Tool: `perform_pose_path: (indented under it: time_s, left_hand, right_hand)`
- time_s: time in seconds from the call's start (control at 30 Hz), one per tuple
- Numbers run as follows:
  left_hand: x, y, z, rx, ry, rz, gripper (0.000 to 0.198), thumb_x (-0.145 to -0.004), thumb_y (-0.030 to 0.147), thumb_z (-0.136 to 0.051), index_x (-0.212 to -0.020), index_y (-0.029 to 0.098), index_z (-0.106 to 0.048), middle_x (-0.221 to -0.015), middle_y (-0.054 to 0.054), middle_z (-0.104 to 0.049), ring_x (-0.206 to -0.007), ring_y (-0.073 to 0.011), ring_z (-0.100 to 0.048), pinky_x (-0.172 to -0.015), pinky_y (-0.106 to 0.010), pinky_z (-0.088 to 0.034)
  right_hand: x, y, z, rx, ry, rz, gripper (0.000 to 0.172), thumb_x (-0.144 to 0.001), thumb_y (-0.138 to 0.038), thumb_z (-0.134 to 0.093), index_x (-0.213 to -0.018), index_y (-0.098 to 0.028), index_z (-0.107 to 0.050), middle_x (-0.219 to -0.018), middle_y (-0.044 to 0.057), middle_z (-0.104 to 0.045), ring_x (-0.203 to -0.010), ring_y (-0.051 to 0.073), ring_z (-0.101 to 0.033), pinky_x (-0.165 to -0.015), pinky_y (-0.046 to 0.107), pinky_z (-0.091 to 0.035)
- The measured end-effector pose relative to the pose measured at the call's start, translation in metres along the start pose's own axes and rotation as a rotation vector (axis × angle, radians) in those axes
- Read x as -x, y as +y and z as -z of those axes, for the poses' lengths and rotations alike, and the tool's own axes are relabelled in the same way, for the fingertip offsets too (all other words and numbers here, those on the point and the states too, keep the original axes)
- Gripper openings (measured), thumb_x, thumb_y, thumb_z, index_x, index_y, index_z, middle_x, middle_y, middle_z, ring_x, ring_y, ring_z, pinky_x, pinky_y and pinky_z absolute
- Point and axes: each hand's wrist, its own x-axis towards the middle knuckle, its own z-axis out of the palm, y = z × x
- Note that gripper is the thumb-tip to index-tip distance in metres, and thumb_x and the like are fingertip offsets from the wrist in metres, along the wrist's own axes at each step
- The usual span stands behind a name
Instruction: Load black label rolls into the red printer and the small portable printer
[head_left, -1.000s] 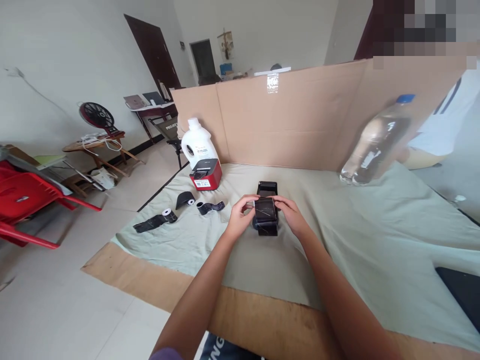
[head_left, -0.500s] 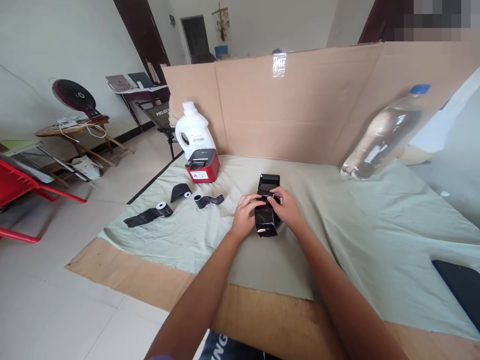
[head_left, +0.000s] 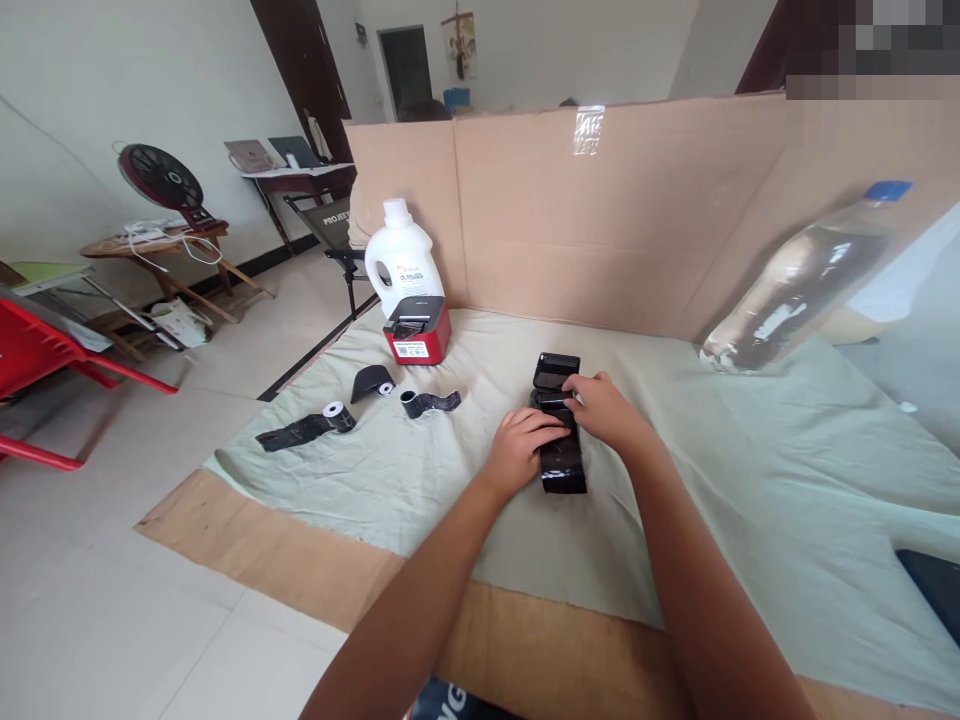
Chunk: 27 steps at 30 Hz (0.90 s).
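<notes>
A small black device (head_left: pixel 556 369) with its lid raised, resembling a portable receipt printer, lies on the cloth in front of me. A black roll (head_left: pixel 552 400) sits in its opening, and a glossy black strip (head_left: pixel 562 472) stretches from there toward me. My left hand (head_left: pixel 517 448) rests on the strip from the left, its fingers stretched across it; the thumb is hidden. From the right, my right hand (head_left: pixel 604 408) pinches the right end of the roll with thumb and fingertips. The fingers partly cover the device's middle.
Left on the cloth lie three black rolls with loose tails: one (head_left: pixel 339 416), another (head_left: pixel 375 383) and a third (head_left: pixel 420 402). Behind them stand a red-black box (head_left: pixel 427 340) and a white jug (head_left: pixel 405 255). A water-filled bottle (head_left: pixel 802 280) leans against the cardboard (head_left: pixel 585 230). A dark phone-like slab (head_left: pixel 930 590) lies right.
My left hand has slid from the device's side onto the black strip, which now lies straighter toward me. My right hand stays at the roll. The whole view has shifted slightly.
</notes>
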Motion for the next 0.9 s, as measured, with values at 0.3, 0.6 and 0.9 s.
perform_pose_path:
  time_s: [0.3, 0.6, 0.9]
  left_hand:
    - [0.0, 0.002, 0.004, -0.041, 0.019, 0.003, 0.038, -0.095, 0.009, -0.049, -0.119, 0.029, -0.072, -0.115, -0.004, -0.073, -0.107, -0.0214, -0.06, -0.09, -0.039, -0.043]
    - [0.0, -0.001, 0.003, -0.041, 0.03, 0.029, 0.039, -0.095, 0.009, -0.049, -0.119, 0.029, -0.072, -0.114, -0.004, -0.074, -0.107, -0.0223, -0.06, -0.089, -0.039, -0.044]
    - [0.0, 0.0, 0.008, -0.067, -0.022, 0.032, 0.037, -0.097, 0.015, -0.048, -0.124, 0.029, -0.07, -0.118, -0.005, -0.072, -0.11, -0.0237, -0.058, -0.091, -0.041, -0.044]
  right_hand:
    - [0.003, 0.001, -0.016, -0.216, 0.074, -0.066, 0.021, -0.09, -0.017, -0.048, -0.104, -0.021, -0.063, -0.105, 0.009, -0.069, -0.1, 0.024, -0.057, -0.089, 0.039, -0.045]
    - [0.005, 0.002, -0.03, -0.056, 0.088, -0.08, 0.023, -0.086, -0.01, -0.051, -0.102, -0.021, -0.064, -0.104, 0.009, -0.07, -0.101, 0.026, -0.054, -0.092, 0.04, -0.043]
    - [-0.002, -0.006, -0.032, -0.007, 0.19, -0.158, 0.022, -0.078, -0.011, -0.055, -0.097, -0.019, -0.064, -0.11, 0.017, -0.061, -0.11, 0.034, -0.051, -0.093, 0.048, -0.042]
